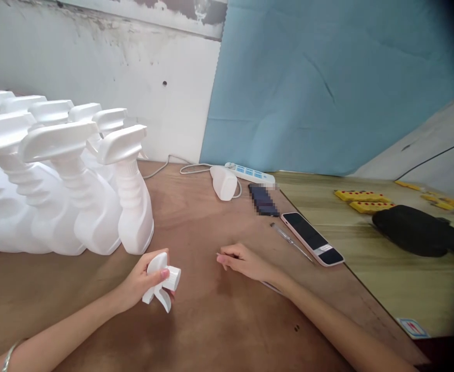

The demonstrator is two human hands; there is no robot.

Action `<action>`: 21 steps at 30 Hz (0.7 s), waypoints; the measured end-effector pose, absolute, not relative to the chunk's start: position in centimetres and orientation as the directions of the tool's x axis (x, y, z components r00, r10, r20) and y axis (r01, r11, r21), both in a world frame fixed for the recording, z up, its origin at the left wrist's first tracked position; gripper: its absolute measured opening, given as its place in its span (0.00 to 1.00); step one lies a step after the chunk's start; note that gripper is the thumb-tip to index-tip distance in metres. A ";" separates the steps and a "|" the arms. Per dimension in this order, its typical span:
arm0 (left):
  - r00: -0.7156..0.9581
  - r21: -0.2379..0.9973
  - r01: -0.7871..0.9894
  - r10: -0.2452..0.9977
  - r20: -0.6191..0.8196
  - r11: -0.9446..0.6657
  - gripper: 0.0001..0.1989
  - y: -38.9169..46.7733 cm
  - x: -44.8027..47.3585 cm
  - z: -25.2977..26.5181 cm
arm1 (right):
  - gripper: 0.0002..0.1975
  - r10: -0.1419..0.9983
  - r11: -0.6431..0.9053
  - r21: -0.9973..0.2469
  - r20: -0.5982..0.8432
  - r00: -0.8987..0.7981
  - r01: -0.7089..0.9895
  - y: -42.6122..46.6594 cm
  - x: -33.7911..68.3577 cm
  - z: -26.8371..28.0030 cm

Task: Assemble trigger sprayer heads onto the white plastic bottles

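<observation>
- We see a brown wooden table (211,330) set against a stained white wall (95,57), with a blue sheet (328,88) hanging behind its far right part.
- Our left hand (141,281) is closed around a white trigger head (161,281), held just above the table near its front edge.
- Our right hand (244,261) rests on the table to the right, well apart from the left, its fingers pinched on a thin tube (221,254); most of the tube is hidden.
- Just behind the left hand stands the nearest of the white spray bottles (134,206), which fill the left edge in rows.
- Toward the far edge lie a white plug (225,183) and a power strip (248,173).
- Right of the right hand lie a pen (291,240), a pink phone (312,238) and a dark phone (263,200).
- On the lighter table (386,279) at right we see yellow blocks (362,201) and a black pouch (409,230).
</observation>
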State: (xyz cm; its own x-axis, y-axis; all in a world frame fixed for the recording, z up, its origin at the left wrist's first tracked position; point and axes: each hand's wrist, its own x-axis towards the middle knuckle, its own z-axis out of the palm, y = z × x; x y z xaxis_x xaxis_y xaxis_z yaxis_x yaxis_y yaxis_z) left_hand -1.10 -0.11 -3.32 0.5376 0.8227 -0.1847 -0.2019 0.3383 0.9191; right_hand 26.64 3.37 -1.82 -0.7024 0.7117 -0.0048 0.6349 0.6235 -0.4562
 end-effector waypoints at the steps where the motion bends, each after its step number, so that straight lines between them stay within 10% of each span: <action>1: 0.552 0.918 -0.192 0.812 -0.191 0.347 0.19 -0.2 -1.0 -3.1 | 0.23 0.708 0.646 -0.417 0.014 -0.706 0.640 3.8 25.9 -1.7; 9: 0.778 0.942 -0.076 0.610 -0.148 0.327 0.22 -0.7 -0.9 -2.0 | 0.11 0.458 0.888 -0.085 0.075 -0.886 0.452 5.3 14.8 -2.9; 13: 0.775 0.990 0.127 0.617 -0.135 0.058 0.19 -1.1 -1.2 -1.5 | 0.17 0.429 0.887 0.105 0.180 -0.885 0.451 4.8 14.3 -2.1; 16: 0.764 0.984 0.176 0.633 -0.128 -0.013 0.18 -1.4 -1.3 -1.6 | 0.17 0.638 0.695 0.234 0.236 -0.733 0.680 4.5 18.6 -0.3; 21: 0.725 0.931 -0.057 0.657 -0.209 0.359 0.18 -0.6 0.7 -1.7 | 0.12 0.920 0.027 0.309 0.364 -0.144 0.951 4.7 29.3 1.3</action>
State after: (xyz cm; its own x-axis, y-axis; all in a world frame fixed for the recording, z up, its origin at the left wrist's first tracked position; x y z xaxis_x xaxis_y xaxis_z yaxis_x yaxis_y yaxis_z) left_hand 0.70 -0.61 -1.67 0.7246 0.6568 -0.2088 -0.0575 0.3594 0.9314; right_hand 29.25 4.69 1.29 -0.1438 0.9204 0.3637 0.9508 0.0266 0.3086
